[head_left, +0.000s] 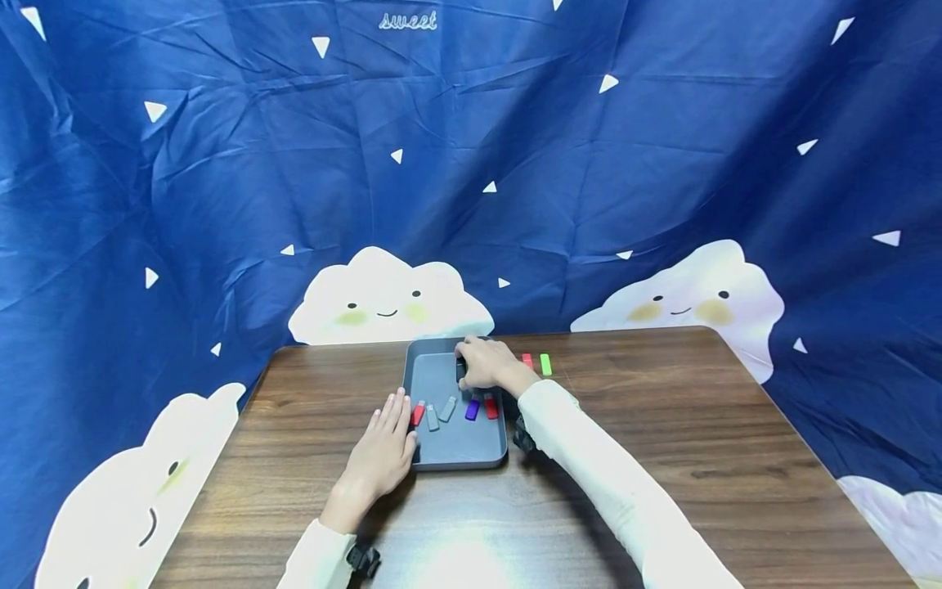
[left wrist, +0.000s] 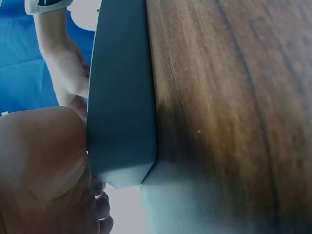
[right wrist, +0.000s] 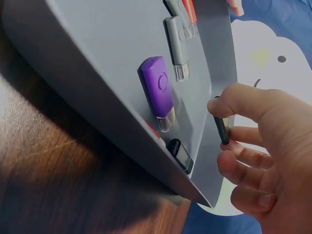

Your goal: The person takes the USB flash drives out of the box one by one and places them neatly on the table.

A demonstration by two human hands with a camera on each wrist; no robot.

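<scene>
The left hand (head_left: 381,450), fingers straight, rests along the left side of the grey tray (head_left: 459,465), where a purple USB stick (head_left: 472,410) and red, grey and black ones (right wrist: 181,156) already lie. Farther off, the right hand (head_left: 487,364) pinches a black stick (right wrist: 222,127) over the tray; a red stick (head_left: 527,361) and a green stick (head_left: 545,365) lie outside, right of it.

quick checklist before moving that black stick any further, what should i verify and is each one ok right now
1. Held black stick pinched by the right hand: ok.
2. Left hand at the left edge of the tray: ok.
3. Purple stick lying inside the tray: ok.
4. Green stick inside the tray: not ok, it lies right of it on the table.
5. Held stick clear of the tray: cannot tell.
</scene>
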